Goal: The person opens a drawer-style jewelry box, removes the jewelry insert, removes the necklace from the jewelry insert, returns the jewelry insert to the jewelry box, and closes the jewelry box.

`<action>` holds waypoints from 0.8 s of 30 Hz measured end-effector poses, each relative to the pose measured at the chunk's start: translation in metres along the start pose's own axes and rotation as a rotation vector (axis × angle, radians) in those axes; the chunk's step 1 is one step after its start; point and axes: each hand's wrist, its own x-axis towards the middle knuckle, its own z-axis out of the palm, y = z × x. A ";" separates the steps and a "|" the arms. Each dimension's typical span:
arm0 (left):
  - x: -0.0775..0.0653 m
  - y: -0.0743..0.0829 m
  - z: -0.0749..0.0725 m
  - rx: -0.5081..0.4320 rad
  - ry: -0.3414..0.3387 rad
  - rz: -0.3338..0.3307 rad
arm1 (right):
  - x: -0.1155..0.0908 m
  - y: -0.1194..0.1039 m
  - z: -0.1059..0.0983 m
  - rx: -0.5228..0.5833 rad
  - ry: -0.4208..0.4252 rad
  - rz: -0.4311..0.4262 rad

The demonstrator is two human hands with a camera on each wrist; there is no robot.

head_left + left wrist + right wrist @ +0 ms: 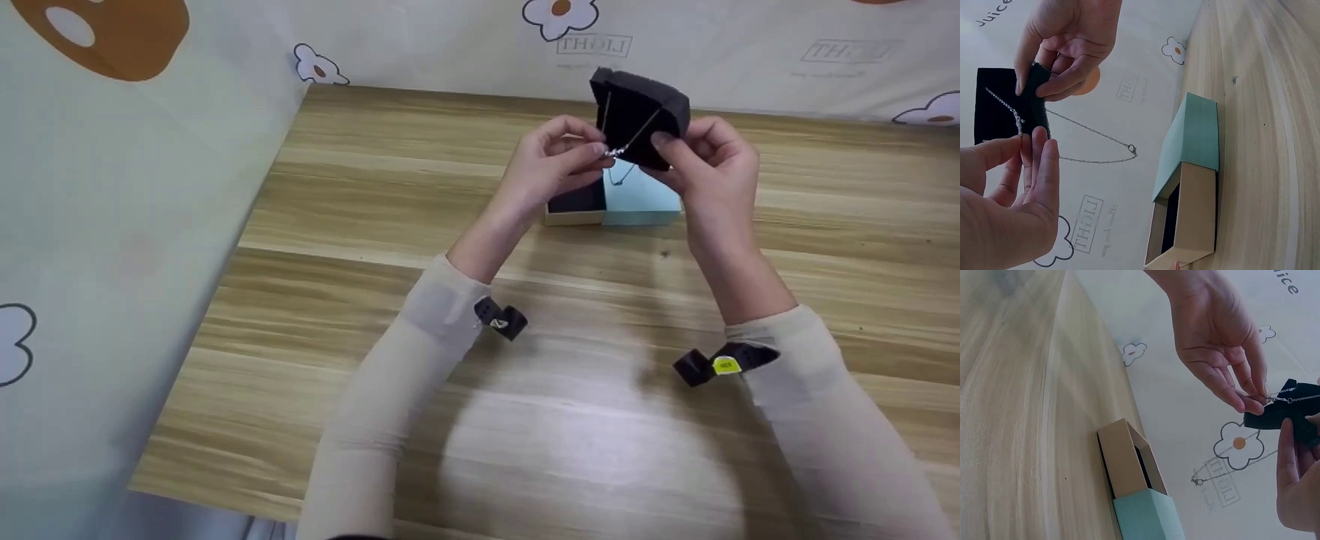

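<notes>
My right hand point(721, 169) grips a black velvety necklace pad point(634, 124) by its edge, thumb on its face, raised over the far part of the table. A thin silver necklace point(1092, 130) runs across the pad. Its clasp end dangles free behind the pad, plain in the left wrist view. With thumb and fingertips, my left hand point(551, 161) pinches the necklace's sparkling middle part point(616, 152) at the pad's left edge. Below both hands, a small jewellery box point(641, 199) rests on the table, its light-blue sleeve slid partway off the beige drawer point(1123, 458), which has a black inside.
The wood-grain table point(337, 315) reaches back to a pale curtain point(427, 45) printed with flowers and lettering. Another stretch of this cloth hangs along the table's left edge. Each sleeve carries a small black wrist camera point(502, 319).
</notes>
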 end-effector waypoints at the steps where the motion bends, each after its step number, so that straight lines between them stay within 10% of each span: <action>1: 0.000 0.000 0.000 0.000 -0.001 0.000 | 0.000 0.000 0.000 -0.002 -0.001 -0.002; 24: 0.000 0.000 -0.008 0.031 0.030 -0.044 | 0.002 -0.003 -0.004 0.110 0.011 0.050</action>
